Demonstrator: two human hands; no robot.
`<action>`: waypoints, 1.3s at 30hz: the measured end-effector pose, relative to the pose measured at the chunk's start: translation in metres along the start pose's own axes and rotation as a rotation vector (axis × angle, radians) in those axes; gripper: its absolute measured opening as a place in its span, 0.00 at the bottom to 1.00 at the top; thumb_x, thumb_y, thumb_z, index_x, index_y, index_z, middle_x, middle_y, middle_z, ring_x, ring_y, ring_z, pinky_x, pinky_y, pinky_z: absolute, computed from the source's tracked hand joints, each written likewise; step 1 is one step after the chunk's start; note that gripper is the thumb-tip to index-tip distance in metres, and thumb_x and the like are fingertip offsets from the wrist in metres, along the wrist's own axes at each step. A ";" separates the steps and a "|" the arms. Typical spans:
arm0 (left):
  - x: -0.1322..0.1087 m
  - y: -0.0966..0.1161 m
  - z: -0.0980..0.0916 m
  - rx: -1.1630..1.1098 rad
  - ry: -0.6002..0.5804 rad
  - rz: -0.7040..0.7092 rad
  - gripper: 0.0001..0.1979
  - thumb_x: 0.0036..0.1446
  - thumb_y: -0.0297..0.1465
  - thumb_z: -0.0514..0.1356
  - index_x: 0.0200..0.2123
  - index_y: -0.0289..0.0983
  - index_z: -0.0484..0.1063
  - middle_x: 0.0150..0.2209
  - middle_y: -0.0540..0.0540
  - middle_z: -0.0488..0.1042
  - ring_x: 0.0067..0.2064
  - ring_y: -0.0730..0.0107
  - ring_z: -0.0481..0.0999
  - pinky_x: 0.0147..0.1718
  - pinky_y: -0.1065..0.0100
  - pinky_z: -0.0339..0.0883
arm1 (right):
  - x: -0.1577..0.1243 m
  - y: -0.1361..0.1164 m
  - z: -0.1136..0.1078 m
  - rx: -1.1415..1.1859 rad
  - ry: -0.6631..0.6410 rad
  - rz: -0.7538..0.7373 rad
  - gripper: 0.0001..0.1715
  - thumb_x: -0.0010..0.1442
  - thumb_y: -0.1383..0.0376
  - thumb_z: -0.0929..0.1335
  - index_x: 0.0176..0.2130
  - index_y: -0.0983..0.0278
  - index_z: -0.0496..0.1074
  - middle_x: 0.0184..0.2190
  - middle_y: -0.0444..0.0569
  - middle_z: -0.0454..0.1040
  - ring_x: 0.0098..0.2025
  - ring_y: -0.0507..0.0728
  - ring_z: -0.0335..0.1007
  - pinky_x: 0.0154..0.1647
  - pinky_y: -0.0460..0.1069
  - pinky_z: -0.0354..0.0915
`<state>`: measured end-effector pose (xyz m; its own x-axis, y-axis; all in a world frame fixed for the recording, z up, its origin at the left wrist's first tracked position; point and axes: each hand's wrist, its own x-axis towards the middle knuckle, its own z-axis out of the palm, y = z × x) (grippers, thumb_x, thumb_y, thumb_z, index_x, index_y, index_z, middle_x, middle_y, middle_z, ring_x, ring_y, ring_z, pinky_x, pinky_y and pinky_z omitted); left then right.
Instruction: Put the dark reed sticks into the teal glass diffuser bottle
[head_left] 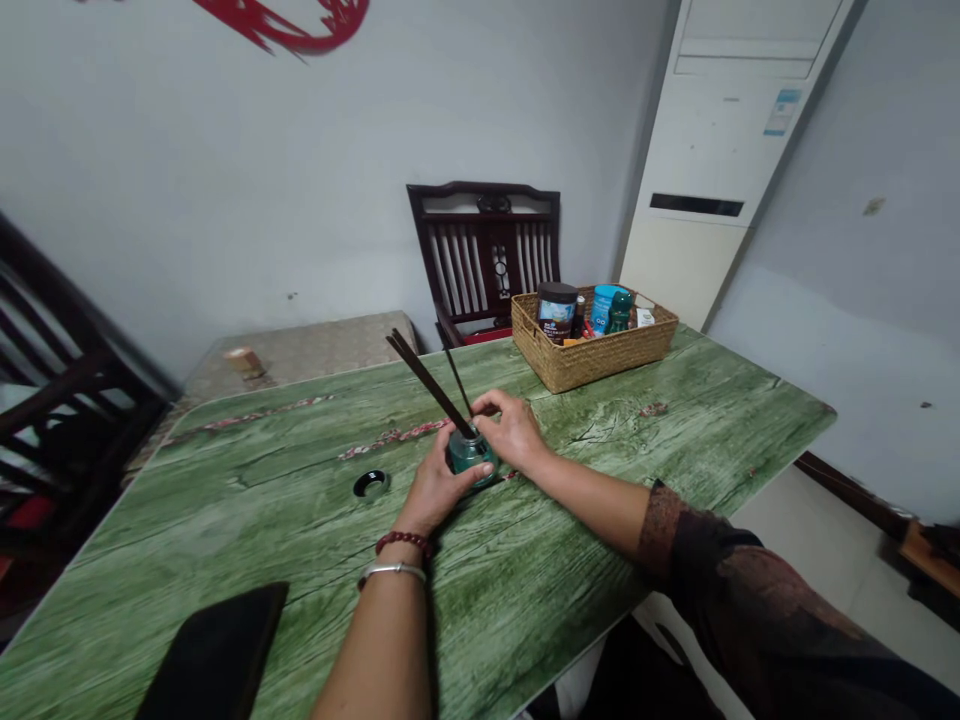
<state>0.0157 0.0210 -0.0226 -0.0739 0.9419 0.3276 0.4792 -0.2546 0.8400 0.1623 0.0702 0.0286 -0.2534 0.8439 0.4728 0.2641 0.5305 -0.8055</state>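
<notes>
Near the wicker basket (592,350), left hand (439,490) and right hand (510,432) close around a teal glass bottle (471,456) between them, dark reed sticks (427,385) rising from its neck.

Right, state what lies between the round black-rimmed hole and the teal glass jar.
The person's left hand lies there, on the teal glass jar, in the head view; green wood-grain tabletop shows beside the round black-rimmed hole.

The light in my view is soft and even, with only a faint sheen on the green tabletop (225,520). Shadows stay mild beneath my right hand (514,430), and the wide lens bends the wall (300,200) near the edges.
</notes>
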 end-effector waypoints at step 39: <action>0.073 -0.012 -0.019 -0.188 0.325 -0.283 0.39 0.42 0.42 0.70 0.56 0.41 0.61 0.38 0.49 0.68 0.38 0.68 0.74 0.37 0.63 0.71 | -0.016 0.077 -0.004 0.149 -0.023 0.308 0.04 0.51 0.68 0.70 0.30 0.61 0.70 0.17 0.35 0.61 0.22 0.49 0.58 0.27 0.44 0.51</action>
<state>-0.0123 0.0887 -0.0010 -0.4631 0.8703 0.1678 0.2363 -0.0612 0.9698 0.1901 0.0983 -0.0397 -0.2046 0.9597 0.1926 0.1929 0.2325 -0.9533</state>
